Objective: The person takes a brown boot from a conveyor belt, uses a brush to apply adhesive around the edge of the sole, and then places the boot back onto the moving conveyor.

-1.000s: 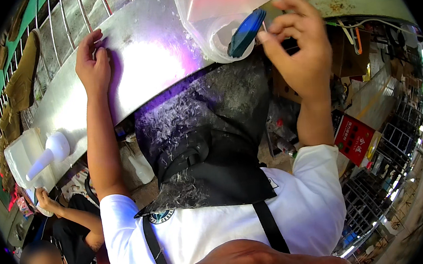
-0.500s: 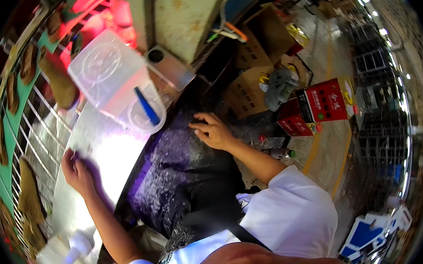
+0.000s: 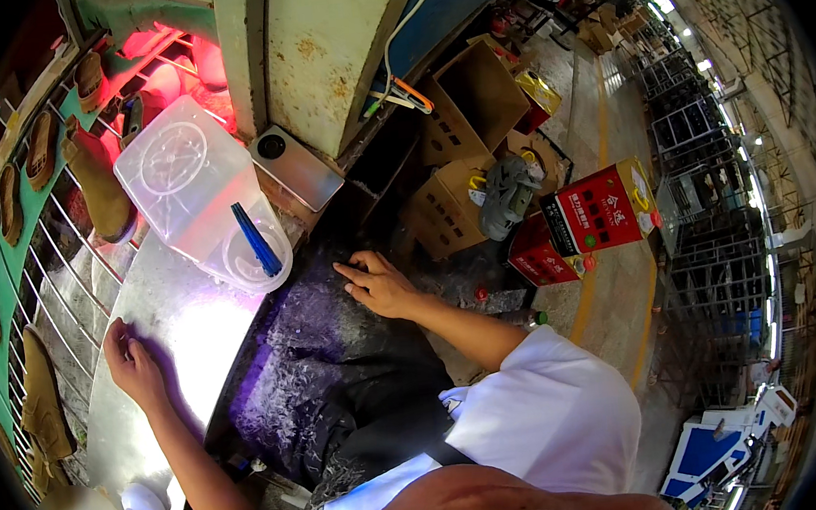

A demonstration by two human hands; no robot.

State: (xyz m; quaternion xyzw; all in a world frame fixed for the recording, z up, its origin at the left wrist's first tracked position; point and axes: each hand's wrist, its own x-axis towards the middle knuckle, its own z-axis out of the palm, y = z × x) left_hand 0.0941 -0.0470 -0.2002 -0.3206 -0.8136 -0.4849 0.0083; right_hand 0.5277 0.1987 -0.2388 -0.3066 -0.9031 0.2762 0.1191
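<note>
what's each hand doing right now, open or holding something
Left hand: loosely open, fingers curled, no held thing visible, at the metal table.
Right hand: open, fingers slightly bent, no held thing visible, over the dark apron.

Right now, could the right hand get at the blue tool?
Probably yes: the right hand looks empty, and the blue tool pokes from the translucent container nearby, with nothing visibly blocking the way.

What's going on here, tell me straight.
The person's left hand is at the metal table, with brown footwear beyond it; the right hand is by the dark, dusty apron. Neither visibly holds anything. A blue tool leans at the round opening of a translucent plastic container on the table.
</note>
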